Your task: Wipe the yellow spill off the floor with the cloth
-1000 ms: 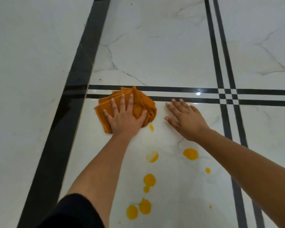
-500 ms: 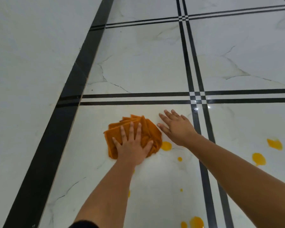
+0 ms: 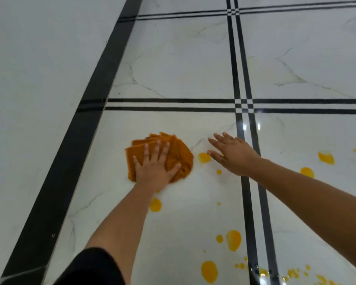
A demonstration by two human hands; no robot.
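Cloth [image 3: 174,156] pressed flat under left hand [image 3: 154,168], fingers splayed wide; since a second ago it has been dragged off the black lines toward the drop [image 3: 204,157] just beside it; right hand [image 3: 232,154] spread, empty, apparently on floor [image 3: 183,64]; most drops judged unwiped.

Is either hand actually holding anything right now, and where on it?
Nothing is gripped. The left hand presses flat, fingers spread, on the near middle of the orange cloth, pinning it to the floor. The right hand is open and empty.
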